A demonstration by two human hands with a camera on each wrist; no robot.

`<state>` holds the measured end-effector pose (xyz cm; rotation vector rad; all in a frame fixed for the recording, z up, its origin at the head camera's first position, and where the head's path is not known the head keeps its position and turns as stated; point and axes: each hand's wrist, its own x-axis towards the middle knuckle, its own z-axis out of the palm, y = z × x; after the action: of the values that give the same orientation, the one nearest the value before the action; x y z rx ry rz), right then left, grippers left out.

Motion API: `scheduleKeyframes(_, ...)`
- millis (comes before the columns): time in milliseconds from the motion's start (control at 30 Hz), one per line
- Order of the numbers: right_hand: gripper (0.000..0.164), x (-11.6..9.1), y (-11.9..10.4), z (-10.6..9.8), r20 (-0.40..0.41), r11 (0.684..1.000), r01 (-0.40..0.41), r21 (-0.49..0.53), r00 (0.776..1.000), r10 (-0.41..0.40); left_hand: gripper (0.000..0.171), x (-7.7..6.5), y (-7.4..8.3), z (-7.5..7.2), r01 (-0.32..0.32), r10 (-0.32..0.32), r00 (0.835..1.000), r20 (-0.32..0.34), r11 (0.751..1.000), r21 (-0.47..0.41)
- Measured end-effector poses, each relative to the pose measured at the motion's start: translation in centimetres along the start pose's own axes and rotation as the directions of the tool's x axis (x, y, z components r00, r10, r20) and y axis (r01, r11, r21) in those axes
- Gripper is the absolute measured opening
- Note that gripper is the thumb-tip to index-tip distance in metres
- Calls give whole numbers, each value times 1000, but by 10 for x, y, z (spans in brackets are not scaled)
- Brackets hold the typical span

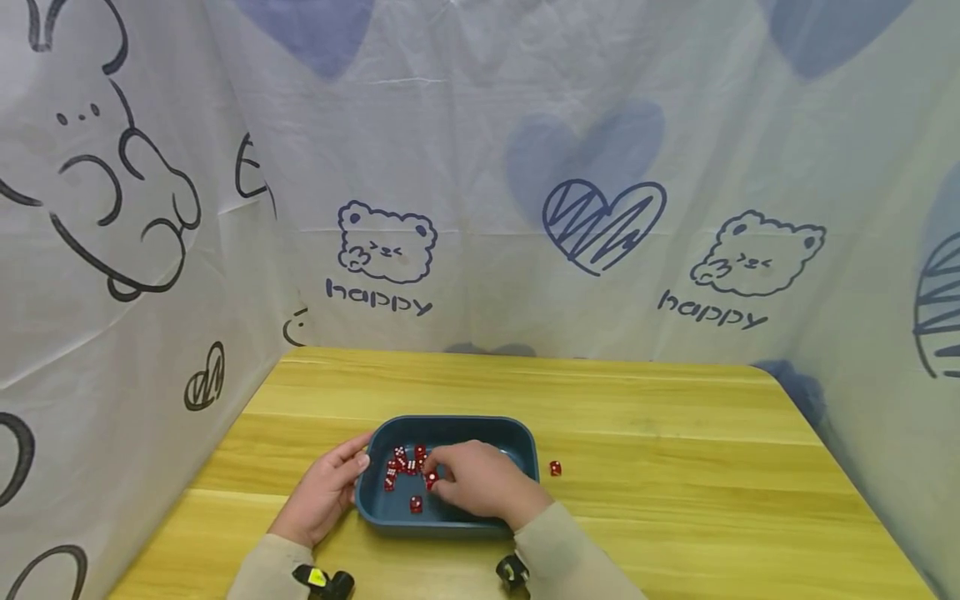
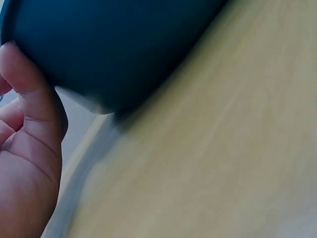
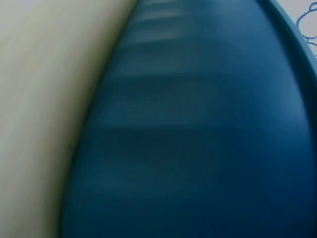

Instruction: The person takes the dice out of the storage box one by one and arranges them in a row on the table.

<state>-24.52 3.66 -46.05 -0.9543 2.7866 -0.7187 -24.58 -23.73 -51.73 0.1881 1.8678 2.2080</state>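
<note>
A dark teal plastic tray (image 1: pixel 450 527) with rounded corners stands on the table. My left hand (image 1: pixel 324 493) grips its left end, thumb up near the rim; the left wrist view shows that thumb (image 2: pixel 29 94) against the outer wall. Inside, my right hand (image 1: pixel 483 479) pinches a red die (image 1: pixel 431 480) between thumb and index finger. Several red dice with white pips (image 1: pixel 401 461) cluster in the tray's left part, and a single die (image 1: pixel 416 503) sits nearer the front wall. The right wrist view shows only the tray's side (image 3: pixel 188 148), blurred, without the hand.
Another red die (image 1: pixel 555 468) lies on the wooden table (image 1: pixel 675 483), just right of the tray. White cloth (image 1: pixel 480 275) printed with hearts and bears hangs behind the table and along both sides.
</note>
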Motion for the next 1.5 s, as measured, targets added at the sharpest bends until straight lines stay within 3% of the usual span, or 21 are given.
scheduleKeyframes(967,19,-49,47,-50,-153,994,-81,80,984,92,56,-3,-1,1,-41,41,999,-9,999,0)
scheduleKeyframes(1500,20,-77,94,-57,-209,968,-225,111,947,244,56,-3,-1,1,-41,41,999,0,999,-5)
